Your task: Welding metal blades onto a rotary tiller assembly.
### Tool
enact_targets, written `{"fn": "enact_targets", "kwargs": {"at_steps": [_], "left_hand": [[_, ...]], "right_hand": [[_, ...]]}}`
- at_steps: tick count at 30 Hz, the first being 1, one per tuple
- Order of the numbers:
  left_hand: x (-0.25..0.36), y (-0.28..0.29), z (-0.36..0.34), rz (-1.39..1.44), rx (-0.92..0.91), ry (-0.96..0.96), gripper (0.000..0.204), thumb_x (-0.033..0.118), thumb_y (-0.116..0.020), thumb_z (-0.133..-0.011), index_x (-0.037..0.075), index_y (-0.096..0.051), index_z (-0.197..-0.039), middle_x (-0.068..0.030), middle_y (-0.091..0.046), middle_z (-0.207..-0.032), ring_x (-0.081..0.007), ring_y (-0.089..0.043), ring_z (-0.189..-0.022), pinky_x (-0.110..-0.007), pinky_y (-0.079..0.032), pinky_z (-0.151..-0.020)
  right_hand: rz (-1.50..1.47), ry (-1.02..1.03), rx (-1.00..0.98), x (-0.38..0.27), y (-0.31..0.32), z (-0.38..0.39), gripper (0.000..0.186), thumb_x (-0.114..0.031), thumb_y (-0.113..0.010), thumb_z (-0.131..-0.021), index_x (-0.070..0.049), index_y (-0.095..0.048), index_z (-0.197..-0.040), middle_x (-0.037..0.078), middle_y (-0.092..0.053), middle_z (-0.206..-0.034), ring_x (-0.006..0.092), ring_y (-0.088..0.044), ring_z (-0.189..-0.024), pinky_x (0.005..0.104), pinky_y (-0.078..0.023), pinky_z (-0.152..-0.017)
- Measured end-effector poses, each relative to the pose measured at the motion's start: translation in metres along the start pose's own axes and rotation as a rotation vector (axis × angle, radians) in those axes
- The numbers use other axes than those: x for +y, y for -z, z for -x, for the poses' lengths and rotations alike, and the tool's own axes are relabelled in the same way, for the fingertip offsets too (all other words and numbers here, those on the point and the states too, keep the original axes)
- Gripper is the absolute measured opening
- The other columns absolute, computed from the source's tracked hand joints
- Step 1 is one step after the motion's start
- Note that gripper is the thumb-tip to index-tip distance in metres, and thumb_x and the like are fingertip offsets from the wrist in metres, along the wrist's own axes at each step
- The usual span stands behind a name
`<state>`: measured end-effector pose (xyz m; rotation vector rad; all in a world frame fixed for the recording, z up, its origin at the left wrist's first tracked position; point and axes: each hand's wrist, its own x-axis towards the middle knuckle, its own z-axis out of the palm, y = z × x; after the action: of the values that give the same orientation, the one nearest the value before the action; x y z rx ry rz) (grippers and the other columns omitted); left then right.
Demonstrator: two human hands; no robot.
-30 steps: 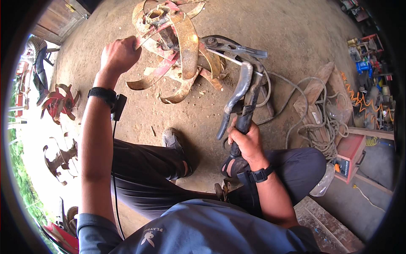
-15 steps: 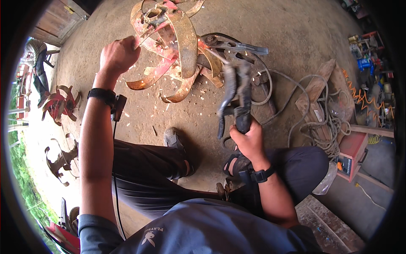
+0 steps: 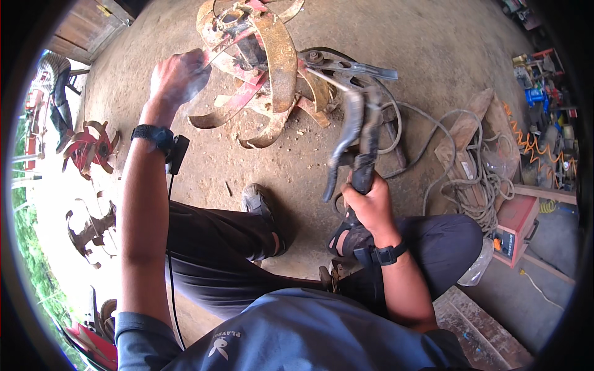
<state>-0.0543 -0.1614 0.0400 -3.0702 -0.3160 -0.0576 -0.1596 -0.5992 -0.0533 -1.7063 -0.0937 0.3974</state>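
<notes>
My left hand (image 3: 179, 80) is closed on a red, rusty blade at the left of the bladed rotor (image 3: 278, 62), a tiller-like assembly of curved steel blades on a central tube. My right hand (image 3: 368, 207) grips the black handle of a welding electrode holder (image 3: 352, 136); its thin rod (image 3: 325, 79) reaches up to the rotor's right side, where the tip is partly hidden. Behind the holder lies a dark metal piece with a bolt and a flat bar (image 3: 365, 71). Faint smoke hangs over my left hand.
A coiled cable (image 3: 470, 204) lies over wooden boards (image 3: 448, 145) at right, beside a red welding machine (image 3: 513, 222) and cluttered tools (image 3: 535, 99). More bladed rotors (image 3: 86, 148) sit at left, near a person in striped clothing (image 3: 55, 83). A wooden door (image 3: 86, 31) stands at upper left.
Bright sparks flew around the rotor half a second ago; now they are gone and faint smoke shows by my left hand. Both hands keep their grip; the holder shifted slightly and appears blurred.
</notes>
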Motion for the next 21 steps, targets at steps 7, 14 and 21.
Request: {"fn": "enact_targets", "kwargs": {"at_steps": [7, 14, 21], "left_hand": [[0.001, -0.001, -0.002, 0.015, 0.007, -0.012, 0.032, 0.042, -0.06, -0.099, 0.018, -0.073, -0.115, -0.0121, -0.078, -0.11, -0.042, -0.073, -0.101, -0.053, -0.058, -0.086], [0.0, -0.005, -0.007, -0.053, -0.008, 0.028, 0.03, 0.04, -0.06, -0.096, 0.015, -0.073, -0.105, -0.0171, -0.078, -0.101, -0.0416, -0.074, -0.099, -0.054, -0.058, -0.086], [-0.003, -0.009, -0.004, 0.027, 0.059, -0.012, 0.023, 0.036, -0.063, -0.095, 0.014, -0.068, -0.101, -0.0191, -0.074, -0.092, -0.0438, -0.071, -0.092, -0.057, -0.056, -0.081]], "right_hand": [[-0.798, -0.341, -0.118, 0.007, 0.004, 0.002, 0.042, -0.037, -0.085, -0.093, -0.008, -0.061, -0.109, 0.003, -0.059, -0.082, 0.0163, -0.061, -0.069, 0.0374, -0.053, -0.066], [-0.488, -0.23, -0.078, 0.005, 0.001, -0.001, 0.011, -0.01, -0.072, -0.091, -0.006, -0.063, -0.093, 0.004, -0.063, -0.077, 0.017, -0.062, -0.066, 0.0362, -0.054, -0.064], [0.756, 0.369, 0.056, -0.01, -0.001, -0.004, 0.026, -0.016, -0.084, -0.081, -0.008, -0.068, -0.101, 0.018, -0.072, -0.091, 0.0441, -0.07, -0.084, 0.0494, -0.055, -0.069]]}}
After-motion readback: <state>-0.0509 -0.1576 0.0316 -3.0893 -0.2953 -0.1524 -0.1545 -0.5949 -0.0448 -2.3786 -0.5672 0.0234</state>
